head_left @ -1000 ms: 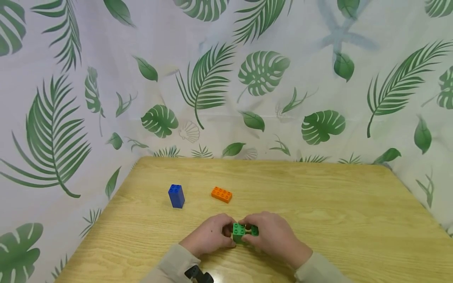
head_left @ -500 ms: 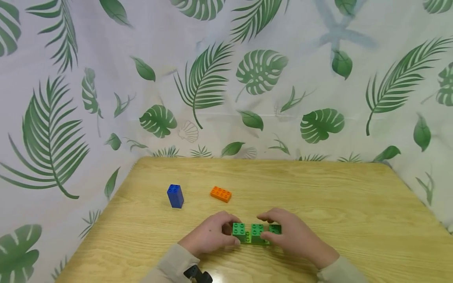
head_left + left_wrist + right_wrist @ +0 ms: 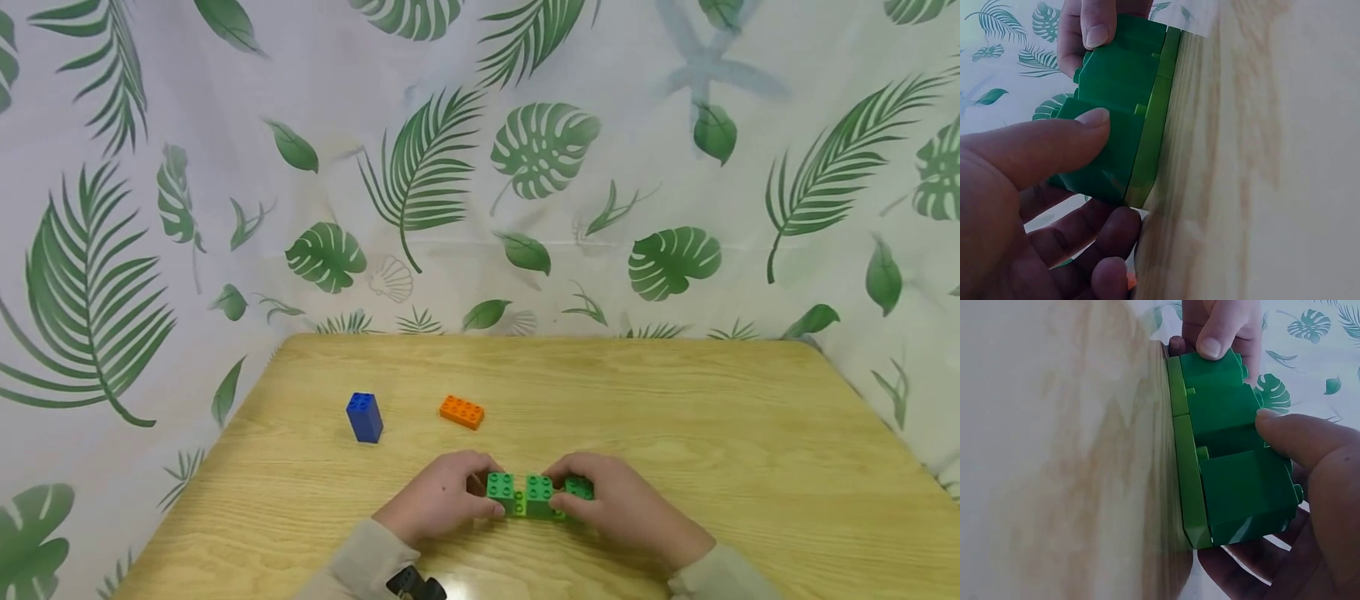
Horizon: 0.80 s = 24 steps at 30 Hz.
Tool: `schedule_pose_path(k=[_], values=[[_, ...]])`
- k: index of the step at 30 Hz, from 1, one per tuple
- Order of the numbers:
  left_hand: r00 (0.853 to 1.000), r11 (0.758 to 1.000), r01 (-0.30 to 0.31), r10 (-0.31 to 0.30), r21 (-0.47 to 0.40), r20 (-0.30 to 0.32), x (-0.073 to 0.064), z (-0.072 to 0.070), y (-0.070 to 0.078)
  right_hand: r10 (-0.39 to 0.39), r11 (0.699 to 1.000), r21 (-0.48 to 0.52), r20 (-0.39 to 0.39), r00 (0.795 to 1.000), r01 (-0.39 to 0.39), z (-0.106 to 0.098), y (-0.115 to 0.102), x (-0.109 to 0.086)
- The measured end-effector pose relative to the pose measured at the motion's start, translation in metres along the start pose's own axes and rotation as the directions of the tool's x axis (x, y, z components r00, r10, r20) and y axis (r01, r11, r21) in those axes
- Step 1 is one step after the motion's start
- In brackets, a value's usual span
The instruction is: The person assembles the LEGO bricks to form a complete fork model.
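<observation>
Three dark green toy bricks stand in a row on a strip of thinner light green bricks [image 3: 1192, 487] low over the table. At the left end, my left hand [image 3: 444, 497] grips the left green brick [image 3: 500, 490], its thumb flat on the near face in the left wrist view. My right hand [image 3: 626, 504] pinches the middle green brick [image 3: 538, 493], thumb at its upper edge in the right wrist view. Partly covered by that hand in the head view is the right green brick [image 3: 1247, 494]. Narrow gaps separate the three bricks.
A tall blue brick [image 3: 365, 418] stands upright on the wooden table [image 3: 675, 400], farther back to the left. Near it lies a flat orange brick [image 3: 462, 412]. Behind the table hangs a leaf-patterned cloth [image 3: 570, 275].
My right hand slid to the right, uncovering the middle brick, then brought its fingers in around it. My left hand kept its grip on the left brick. The head view shifted slightly.
</observation>
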State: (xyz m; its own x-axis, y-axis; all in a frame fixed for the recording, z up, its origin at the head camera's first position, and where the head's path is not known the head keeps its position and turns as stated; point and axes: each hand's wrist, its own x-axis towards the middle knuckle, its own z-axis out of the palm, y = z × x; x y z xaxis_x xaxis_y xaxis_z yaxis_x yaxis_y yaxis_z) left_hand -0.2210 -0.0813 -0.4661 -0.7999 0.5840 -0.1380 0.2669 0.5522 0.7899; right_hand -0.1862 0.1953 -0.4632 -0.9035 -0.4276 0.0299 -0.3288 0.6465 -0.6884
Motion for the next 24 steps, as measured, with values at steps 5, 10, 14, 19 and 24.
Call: schedule_pose_path(k=[5, 10, 14, 19, 24], values=[[1.000, 0.999, -0.001, 0.001, 0.045, 0.004, -0.0006, -0.0011, 0.0021, -0.001, 1.000, 0.009, 0.069, 0.998, 0.001, 0.0034, 0.0019, -0.0013], [1.000, 0.996, -0.012, 0.012, 0.088, -0.003, 0.0023, -0.0015, 0.0049, -0.039, 0.999, 0.003, 0.119, 0.992, 0.039, 0.0036, 0.0061, -0.0004], [1.000, 0.992, -0.025, 0.027, 0.122, -0.009, 0.0027, -0.0012, 0.0061, -0.057, 0.998, -0.002, 0.110, 0.992, 0.057, 0.0044, 0.0068, -0.0007], [1.000, 0.995, -0.016, 0.017, 0.102, -0.003, 0.0017, 0.0002, 0.0042, -0.076, 0.997, -0.004, 0.087, 0.993, 0.076, 0.0075, 0.0047, -0.0053], [1.000, 0.997, 0.014, -0.014, 0.072, -0.002, 0.0005, -0.0011, 0.0033, -0.111, 0.994, -0.019, 0.052, 0.992, 0.112, 0.0098, 0.0040, -0.0071]])
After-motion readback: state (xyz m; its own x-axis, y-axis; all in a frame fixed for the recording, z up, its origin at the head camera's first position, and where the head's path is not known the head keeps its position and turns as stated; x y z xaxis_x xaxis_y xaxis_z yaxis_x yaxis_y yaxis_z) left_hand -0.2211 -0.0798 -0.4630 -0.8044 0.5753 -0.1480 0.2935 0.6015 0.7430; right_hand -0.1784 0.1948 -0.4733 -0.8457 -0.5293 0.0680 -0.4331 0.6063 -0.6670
